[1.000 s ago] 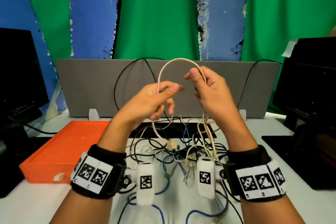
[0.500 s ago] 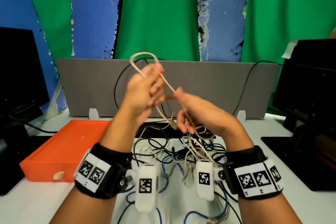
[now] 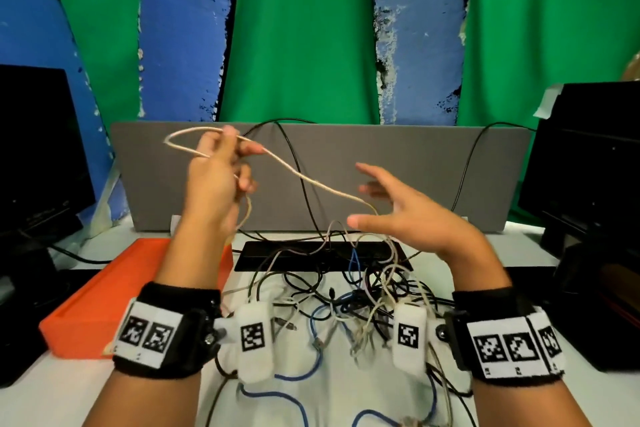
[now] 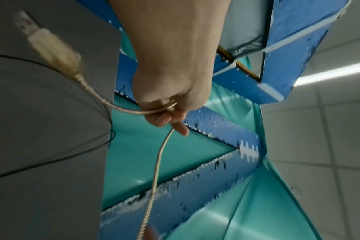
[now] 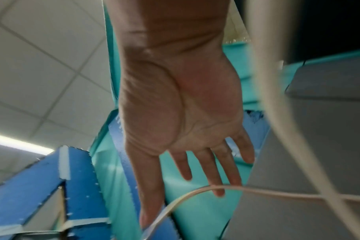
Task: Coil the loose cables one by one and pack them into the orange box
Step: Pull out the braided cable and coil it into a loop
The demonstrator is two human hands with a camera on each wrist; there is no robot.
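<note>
Now your right hand (image 3: 412,208) has let go, fingers spread wide, while your left hand (image 3: 216,177) still pinches a loop of the braided beige cable (image 3: 308,179) above the tangle, near the flat orange box (image 3: 100,302), so re-grip to continue coiling.

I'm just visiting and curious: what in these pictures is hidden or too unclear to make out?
- Inside of the orange box: head view, hidden by its wall and the left forearm.
- Grip of the left hand on the beige cable: head view shows only the back of the hand.
- Far end of the beige cable: lost in the cable pile.
- Whether the right hand touches the cable: right wrist view, blurred.
</note>
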